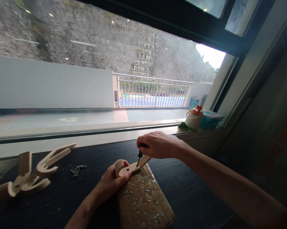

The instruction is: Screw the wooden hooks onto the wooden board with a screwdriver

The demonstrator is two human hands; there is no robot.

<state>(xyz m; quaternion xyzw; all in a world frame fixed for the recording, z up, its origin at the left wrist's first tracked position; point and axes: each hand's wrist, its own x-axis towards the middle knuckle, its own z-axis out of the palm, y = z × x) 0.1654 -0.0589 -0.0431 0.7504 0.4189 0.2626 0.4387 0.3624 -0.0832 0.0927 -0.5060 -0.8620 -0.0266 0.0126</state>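
Note:
My right hand (155, 144) is wrapped round the dark handle of a screwdriver (139, 156), held nearly upright. Its tip meets a pale wooden hook (131, 168) close to a hole; whether a screw sits under it I cannot make out. My left hand (116, 178) grips the curved end of this hook, thumb on top, and presses it against the far end of a wooden block (145, 200). The block is wrapped in clear film and dotted with small holes. Part of the hook is hidden behind my right hand.
Several similar wooden hooks (26, 178) lie piled on the dark table (62, 206) at left. Beside them is a small heap of screws (78, 170). On the windowsill stand a bottle with an orange top (194, 117) and a teal box (210, 120). A window runs behind the table.

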